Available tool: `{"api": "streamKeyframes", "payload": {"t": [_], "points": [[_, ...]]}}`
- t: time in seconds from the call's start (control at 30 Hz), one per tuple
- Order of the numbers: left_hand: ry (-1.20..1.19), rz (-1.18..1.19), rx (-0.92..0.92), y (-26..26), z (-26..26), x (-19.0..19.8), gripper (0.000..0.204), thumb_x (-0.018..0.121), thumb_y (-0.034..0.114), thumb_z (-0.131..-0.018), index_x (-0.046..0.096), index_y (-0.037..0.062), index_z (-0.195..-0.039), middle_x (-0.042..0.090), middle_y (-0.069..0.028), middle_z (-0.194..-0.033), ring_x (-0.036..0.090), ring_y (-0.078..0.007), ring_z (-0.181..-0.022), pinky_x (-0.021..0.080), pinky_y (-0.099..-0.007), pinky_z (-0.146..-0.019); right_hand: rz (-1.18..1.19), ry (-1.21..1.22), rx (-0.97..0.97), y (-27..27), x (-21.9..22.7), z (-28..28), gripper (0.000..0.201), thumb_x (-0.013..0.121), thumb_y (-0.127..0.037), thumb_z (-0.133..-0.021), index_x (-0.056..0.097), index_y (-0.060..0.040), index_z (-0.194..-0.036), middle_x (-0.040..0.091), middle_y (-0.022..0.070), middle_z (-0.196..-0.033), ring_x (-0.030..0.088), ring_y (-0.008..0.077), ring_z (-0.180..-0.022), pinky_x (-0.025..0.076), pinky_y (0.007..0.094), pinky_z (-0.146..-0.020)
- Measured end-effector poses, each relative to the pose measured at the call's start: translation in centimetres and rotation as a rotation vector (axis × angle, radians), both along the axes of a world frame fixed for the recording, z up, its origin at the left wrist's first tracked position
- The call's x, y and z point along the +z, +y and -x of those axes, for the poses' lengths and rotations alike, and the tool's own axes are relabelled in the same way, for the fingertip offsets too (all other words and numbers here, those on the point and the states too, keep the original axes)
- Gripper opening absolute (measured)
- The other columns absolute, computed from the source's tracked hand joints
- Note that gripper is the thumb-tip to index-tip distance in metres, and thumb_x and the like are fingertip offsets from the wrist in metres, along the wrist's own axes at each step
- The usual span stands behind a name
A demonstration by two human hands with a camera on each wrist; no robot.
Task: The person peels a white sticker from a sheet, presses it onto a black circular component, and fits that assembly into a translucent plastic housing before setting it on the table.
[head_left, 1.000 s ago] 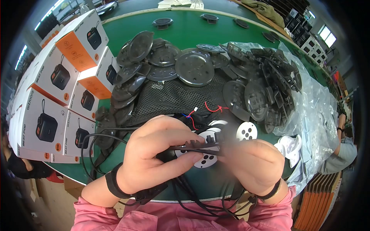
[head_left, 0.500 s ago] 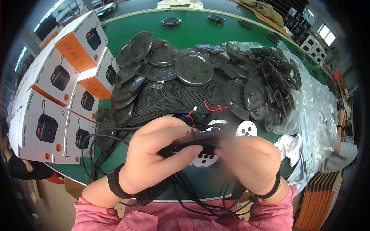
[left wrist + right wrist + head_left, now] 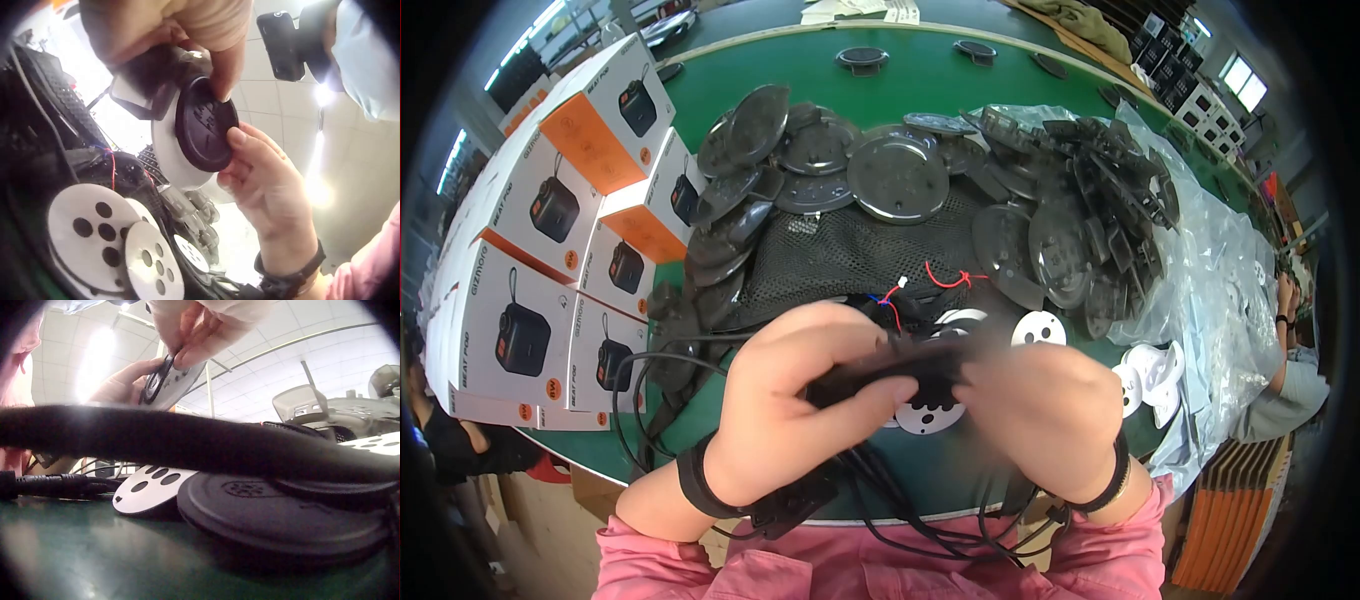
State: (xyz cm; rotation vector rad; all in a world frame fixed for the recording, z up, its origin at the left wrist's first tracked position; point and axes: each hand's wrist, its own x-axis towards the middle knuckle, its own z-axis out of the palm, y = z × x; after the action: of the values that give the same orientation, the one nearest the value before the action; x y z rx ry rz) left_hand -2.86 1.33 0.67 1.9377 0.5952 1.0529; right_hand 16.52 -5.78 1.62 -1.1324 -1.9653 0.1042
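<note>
Both hands hold a black round cap (image 3: 207, 132) close in front of the chest. Its face carries raised marks, and a whitish disc (image 3: 167, 150) shows behind it in the left wrist view. My left hand (image 3: 785, 405) pinches the cap with its thumb on the near side. Opposite, my right hand (image 3: 1050, 420) has finger and thumb at the cap's edge; its fingertips are blurred in the head view. Below the hands lie white discs with dark holes (image 3: 87, 237) and more black round caps (image 3: 262, 515).
Glossy dark round parts (image 3: 898, 175) are heaped around a black mesh (image 3: 830, 250) with red wires (image 3: 945, 275). Printed boxes (image 3: 510, 320) are stacked left. Clear plastic bags (image 3: 1210, 290) lie right. Black cables (image 3: 900, 500) run under the wrists. Several parts (image 3: 862, 58) sit along the far green surface.
The cap has gone from nearly edge-on to tilted between the fingers. My right hand has shifted slightly left. The parts on the far green surface have moved right.
</note>
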Motion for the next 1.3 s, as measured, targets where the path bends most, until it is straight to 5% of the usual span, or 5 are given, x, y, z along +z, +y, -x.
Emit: {"api": "streamKeyframes", "payload": {"t": [0.27, 0.7, 0.9, 1.1, 1.3], "points": [[-0.03, -0.294, -0.082, -0.1, 0.4, 1.2, 0.026, 0.071, 0.005, -0.054, 0.062, 0.0023, -0.078, 0.054, -0.0054, -0.07, 0.052, -0.0185, -0.061, 0.039, -0.0288, -0.055, -0.069, -0.091, 0.172, -0.8, 0.9, -0.6, 0.026, 0.063, -0.001, -0.059, 0.063, 0.0001, -0.085, 0.058, 0.0071, -0.083, 0.059, 0.0168, -0.067, 0.047, 0.0246, -0.056], [0.009, -0.205, -0.052, -0.3, 0.1, 0.8, 0.023, 0.069, 0.002, -0.055, 0.061, 0.0014, -0.077, 0.056, -0.0066, -0.071, 0.052, -0.0185, -0.06, 0.039, -0.0271, -0.055, -0.062, -0.097, 0.07, -0.5, 0.5, -0.1, 0.024, 0.068, -0.001, -0.061, 0.062, 0.0, -0.084, 0.059, 0.0058, -0.077, 0.058, 0.0153, -0.059, 0.045, 0.024, -0.048], [-0.003, -0.008, 0.009, -0.1, -0.2, -0.4, 0.018, 0.067, 0.001, -0.065, 0.061, 0.0003, -0.082, 0.055, -0.0067, -0.071, 0.052, -0.0139, -0.061, 0.039, -0.0242, -0.053, 0.047, 0.015, -0.062, -0.3, -0.2, 0.8, 0.02, 0.069, -0.003, -0.064, 0.062, -0.0014, -0.082, 0.058, 0.0069, -0.067, 0.057, 0.0165, -0.053, 0.044, 0.0241, -0.045], [-0.169, 0.953, -0.081, -0.2, -0.2, 1.0, 0.027, 0.047, 0.007, -0.082, 0.054, -0.0075, -0.104, 0.059, -0.0116, -0.094, 0.056, -0.0171, -0.087, 0.042, -0.0261, -0.078, 0.29, 0.276, -0.183, 0.1, -0.8, 0.8, 0.017, 0.069, -0.004, -0.067, 0.062, -0.0001, -0.082, 0.059, 0.0072, -0.067, 0.058, 0.0107, -0.053, 0.045, 0.021, -0.048], [-0.108, 0.969, -0.083, -0.2, -0.1, 0.8, 0.031, 0.043, 0.011, -0.085, 0.051, -0.0091, -0.108, 0.058, -0.0136, -0.099, 0.056, -0.0181, -0.092, 0.043, -0.0281, -0.082, 0.32, 0.321, -0.181, 0.0, -1.3, 1.2, 0.02, 0.069, -0.004, -0.066, 0.061, -0.0016, -0.084, 0.055, 0.0042, -0.064, 0.054, 0.0098, -0.049, 0.041, 0.0199, -0.044]]}}
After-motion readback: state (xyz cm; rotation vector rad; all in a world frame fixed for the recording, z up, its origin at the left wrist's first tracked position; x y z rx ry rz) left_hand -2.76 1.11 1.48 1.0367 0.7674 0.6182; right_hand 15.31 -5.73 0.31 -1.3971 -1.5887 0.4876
